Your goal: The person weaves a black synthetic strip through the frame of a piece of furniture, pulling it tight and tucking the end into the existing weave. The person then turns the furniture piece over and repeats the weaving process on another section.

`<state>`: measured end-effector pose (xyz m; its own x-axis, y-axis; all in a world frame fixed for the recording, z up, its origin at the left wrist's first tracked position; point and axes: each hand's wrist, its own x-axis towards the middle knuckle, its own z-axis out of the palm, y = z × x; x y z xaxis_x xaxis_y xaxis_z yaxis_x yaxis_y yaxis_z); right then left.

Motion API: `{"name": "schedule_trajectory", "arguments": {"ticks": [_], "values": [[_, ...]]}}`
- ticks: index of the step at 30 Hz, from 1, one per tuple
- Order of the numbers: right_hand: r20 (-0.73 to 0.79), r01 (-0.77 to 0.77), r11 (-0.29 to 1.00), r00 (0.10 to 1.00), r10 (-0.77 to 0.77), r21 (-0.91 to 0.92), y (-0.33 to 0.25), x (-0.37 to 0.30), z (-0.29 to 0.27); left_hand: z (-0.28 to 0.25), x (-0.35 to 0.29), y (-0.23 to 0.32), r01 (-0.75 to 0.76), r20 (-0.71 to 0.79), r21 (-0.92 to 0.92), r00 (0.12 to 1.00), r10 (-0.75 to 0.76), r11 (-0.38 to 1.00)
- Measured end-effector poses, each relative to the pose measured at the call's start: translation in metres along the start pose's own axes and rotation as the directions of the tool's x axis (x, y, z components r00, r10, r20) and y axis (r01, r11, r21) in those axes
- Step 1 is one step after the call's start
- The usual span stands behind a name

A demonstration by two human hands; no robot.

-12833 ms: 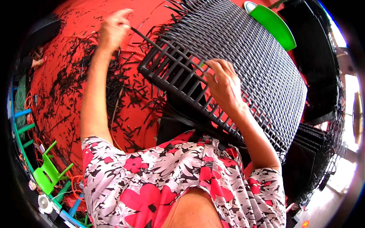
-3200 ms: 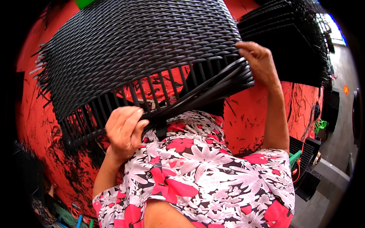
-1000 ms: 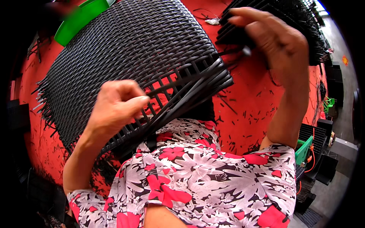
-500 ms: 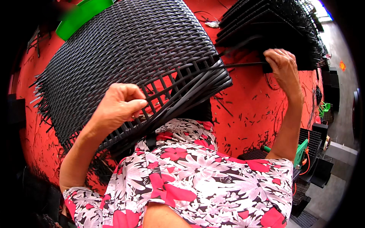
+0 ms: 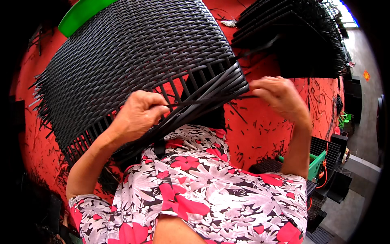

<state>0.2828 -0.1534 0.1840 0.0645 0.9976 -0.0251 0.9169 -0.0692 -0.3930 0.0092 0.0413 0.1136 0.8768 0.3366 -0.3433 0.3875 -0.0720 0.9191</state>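
Black woven wicker panel (image 5: 134,53) fills most of the upper view, a flat rectangular piece of plastic rattan weave held tilted over the person's lap, its far corner rising toward the top left and its near edge resting against the flowered shirt (image 5: 203,191). Along that near edge the weave is unfinished: bare upright ribs show with red floor (image 5: 268,134) visible between them, and a bundle of loose black strands runs diagonally along the frame toward the panel's right corner.

Left hand (image 5: 136,116) is curled closed over the near edge of the panel, fingers wrapped around the strands and the frame rib beneath them, thumb pressed down on top. Right hand (image 5: 276,95) is just off the panel's right corner, fingers and thumb pinched together on a thin black rattan strand (image 5: 211,99) that stretches taut from the left hand's grip, across the edge, to the right fingertips.

Behind the panel's top left corner a bright green plastic piece (image 5: 81,16) sticks out. To the upper right, a stack of finished black woven panels (image 5: 300,36) sits on the red floor, well apart from the hands. Short black strand offcuts lie scattered across the floor. At the lower right a green crate (image 5: 317,164) stands beside more dark woven pieces.
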Motion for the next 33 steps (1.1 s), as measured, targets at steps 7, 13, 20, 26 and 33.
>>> {"name": "schedule_trajectory", "arguments": {"ticks": [7, 13, 20, 26, 33], "values": [[0.048, 0.168, 0.970, 0.983, -0.179, 0.178, -0.042, 0.020, 0.041, 0.019, 0.015, 0.016, -0.118, 0.191, 0.027, 0.975, 0.111, 0.993], [0.198, 0.051, 0.990, 0.977, -0.077, 0.134, -0.049, 0.018, 0.048, 0.028, 0.010, -0.001, -0.249, 0.132, 0.123, 0.964, 0.232, 0.961], [0.023, -0.236, 0.906, 0.970, 0.243, 0.351, -0.037, 0.015, 0.038, 0.031, 0.031, -0.004, -0.366, -0.187, 0.264, 0.888, 0.419, 0.893], [-0.234, -0.098, 0.931, 0.954, 0.189, 0.352, -0.027, 0.031, 0.022, 0.044, 0.083, -0.001, -0.442, -0.229, 0.711, 0.590, 0.774, 0.547], [-0.268, -0.097, 0.878, 0.932, 0.246, 0.469, -0.023, 0.035, 0.013, 0.065, 0.102, 0.009, -0.460, -0.396, 0.583, 0.559, 0.729, 0.669]]}}
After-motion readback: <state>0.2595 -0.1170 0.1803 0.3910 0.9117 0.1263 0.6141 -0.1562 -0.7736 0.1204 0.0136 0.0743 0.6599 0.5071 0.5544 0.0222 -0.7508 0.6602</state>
